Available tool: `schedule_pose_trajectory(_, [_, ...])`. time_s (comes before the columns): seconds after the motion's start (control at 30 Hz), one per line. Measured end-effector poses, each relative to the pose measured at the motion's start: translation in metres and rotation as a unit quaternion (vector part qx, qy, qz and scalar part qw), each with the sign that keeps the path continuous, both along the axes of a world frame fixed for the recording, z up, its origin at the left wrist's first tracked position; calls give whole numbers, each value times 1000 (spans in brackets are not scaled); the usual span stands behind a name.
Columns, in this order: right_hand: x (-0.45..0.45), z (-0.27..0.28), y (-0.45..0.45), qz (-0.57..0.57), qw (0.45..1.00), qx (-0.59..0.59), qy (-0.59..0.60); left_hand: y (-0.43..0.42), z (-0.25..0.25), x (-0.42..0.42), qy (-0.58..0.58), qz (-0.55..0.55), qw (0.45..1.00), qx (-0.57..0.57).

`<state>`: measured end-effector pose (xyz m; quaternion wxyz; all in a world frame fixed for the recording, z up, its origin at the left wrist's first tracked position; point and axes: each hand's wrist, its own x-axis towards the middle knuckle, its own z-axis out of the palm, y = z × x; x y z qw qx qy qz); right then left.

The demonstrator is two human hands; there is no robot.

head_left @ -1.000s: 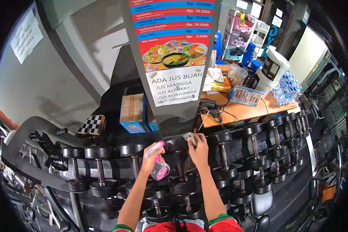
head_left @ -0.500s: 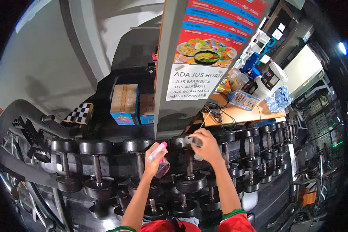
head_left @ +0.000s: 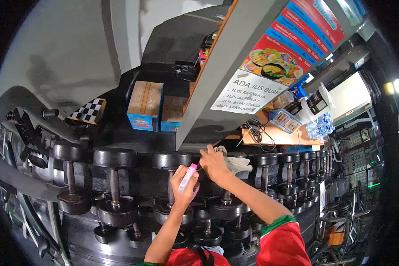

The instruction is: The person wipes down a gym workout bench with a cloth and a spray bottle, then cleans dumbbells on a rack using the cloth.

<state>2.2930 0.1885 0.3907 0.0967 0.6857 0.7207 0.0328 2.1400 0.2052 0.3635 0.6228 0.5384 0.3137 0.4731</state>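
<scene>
My left hand is closed around a spray bottle with a white and pink top; most of its body is hidden behind the fingers. My right hand is closed on a grey cloth, which hangs out to the right of it. Under the cloth and that hand is a black dumbbell whose upper end is covered. Another dumbbell stands just behind my left hand, in the same rack row.
More dumbbells line the rack on both sides, with a lower row nearer me. Behind stand a grey pillar with a paper sign, cardboard boxes and a wooden table with cables and bottles. Gym equipment is at left.
My right hand has moved left, closer to my left hand, with the cloth trailing right. The bottle has turned more upright. The view has shifted and tilted.
</scene>
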Motion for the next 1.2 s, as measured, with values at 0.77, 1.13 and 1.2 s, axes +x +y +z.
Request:
schedule_pose_trajectory(0.77, [11, -10, 28, 15, 985, -157, -66, 3, 17, -1, -19, 8, 1000, -10])
schedule_pose_trajectory(1.13, [99, 85, -15, -62, 946, -154, 280, 9, 21, 17, 4, -77, 997, 30])
schedule_pose_trajectory(1.2, [125, 85, -21, -84, 934, -152, 311, 12, 20, 35, 10, -89, 996, -10])
